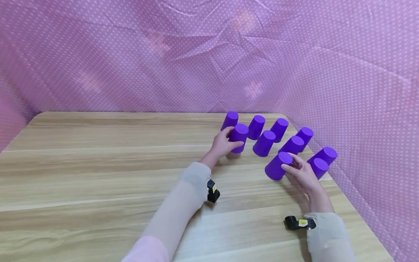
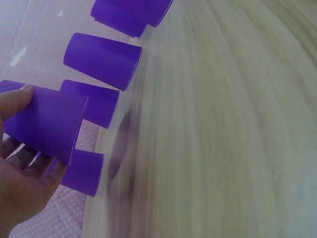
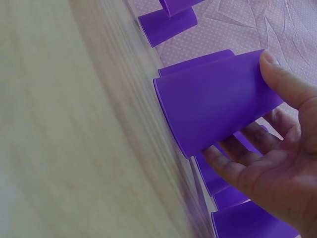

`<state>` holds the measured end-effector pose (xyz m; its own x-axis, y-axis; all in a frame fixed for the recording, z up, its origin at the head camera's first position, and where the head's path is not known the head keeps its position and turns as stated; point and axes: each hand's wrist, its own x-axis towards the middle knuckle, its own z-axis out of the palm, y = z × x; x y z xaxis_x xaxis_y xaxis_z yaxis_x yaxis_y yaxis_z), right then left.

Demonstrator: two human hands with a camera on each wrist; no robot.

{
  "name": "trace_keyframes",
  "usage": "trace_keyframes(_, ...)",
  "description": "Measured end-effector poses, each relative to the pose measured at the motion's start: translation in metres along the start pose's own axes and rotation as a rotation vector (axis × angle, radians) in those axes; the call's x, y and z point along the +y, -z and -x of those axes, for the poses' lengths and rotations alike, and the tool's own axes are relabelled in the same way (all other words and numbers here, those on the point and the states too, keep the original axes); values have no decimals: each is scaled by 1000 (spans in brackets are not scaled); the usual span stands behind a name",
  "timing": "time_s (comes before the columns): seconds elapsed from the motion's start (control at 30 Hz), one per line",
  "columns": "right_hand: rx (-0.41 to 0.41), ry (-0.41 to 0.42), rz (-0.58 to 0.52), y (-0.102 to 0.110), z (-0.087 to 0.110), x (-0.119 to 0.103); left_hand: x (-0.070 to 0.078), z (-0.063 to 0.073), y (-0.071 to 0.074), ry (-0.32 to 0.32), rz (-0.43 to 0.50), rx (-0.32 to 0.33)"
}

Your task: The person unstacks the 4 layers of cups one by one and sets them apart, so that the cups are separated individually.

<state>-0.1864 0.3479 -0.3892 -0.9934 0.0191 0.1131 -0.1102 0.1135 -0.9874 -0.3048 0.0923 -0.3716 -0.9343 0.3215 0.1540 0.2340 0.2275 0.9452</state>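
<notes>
My left hand (image 1: 224,145) grips an upside-down purple cup (image 1: 238,138) by its sides, thumb on the near side. The left wrist view shows that cup's (image 2: 49,119) rim raised off the tabletop, with a shadow below. Another upside-down purple cup (image 1: 278,166) is held between the thumb and fingers of my right hand (image 1: 302,174). In the right wrist view this cup (image 3: 213,99) has its rim close to the table surface and overlaps a cup behind it.
More upside-down purple cups, among them a far cup (image 1: 256,127), a middle cup (image 1: 264,143) and a right-hand cup (image 1: 320,168), stand in two slanting rows on the wooden table (image 1: 98,174). A dotted pink cloth (image 1: 131,65) hangs behind and along the right edge.
</notes>
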Motion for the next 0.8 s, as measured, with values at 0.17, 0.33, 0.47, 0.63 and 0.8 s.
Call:
trace_keyframes(0.17, -1, 8, -30, 1, 0, 1, -3, 0, -8, -7, 0, 1)
trace_keyframes(0.33, -19, 27, -61, 1, 0, 4, -7, 3, -12, -9, 6, 4)
trace_keyframes(0.47, -27, 33, -64, 1, 0, 5, -11, 5, -15, -17, 6, 9)
trace_keyframes(0.63, -23, 36, -56, 1, 0, 4, -18, 5, -14, -9, -7, 29)
trace_keyframes(0.8, -23, 37, -50, 1, 0, 4, -23, 5, -12, -9, -12, 6)
